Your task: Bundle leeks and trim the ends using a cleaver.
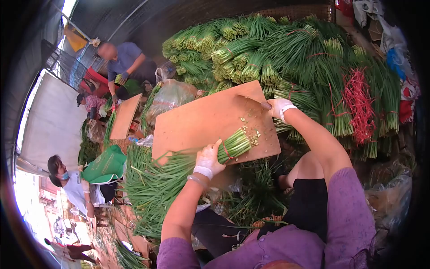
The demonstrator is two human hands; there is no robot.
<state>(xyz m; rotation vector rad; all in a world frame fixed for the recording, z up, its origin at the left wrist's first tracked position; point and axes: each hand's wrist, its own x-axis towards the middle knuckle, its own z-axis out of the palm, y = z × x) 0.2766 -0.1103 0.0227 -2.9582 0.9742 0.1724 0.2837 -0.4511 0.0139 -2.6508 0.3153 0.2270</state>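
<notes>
On the wooden board (197, 119) lies a bundle of long green stalks (235, 145), tied with a red band near its cut pale ends. My left hand (209, 160), in a whitish glove, is closed around the bundle just behind the band. The leaves trail off the board to the lower left. My right hand (280, 109), also gloved, is closed on the handle of a knife (253, 99) at the board's upper right edge. The blade points left over the board, apart from the bundle. Small cut pieces (255, 134) lie by the stalk ends.
Tied green bundles (268, 49) are piled behind the board. Red ties (358, 107) hang on the pile at right. A plastic bag (172, 98) sits beyond the board. Three other people are at the left, one by another board (125, 117), one holding green cloth (105, 165).
</notes>
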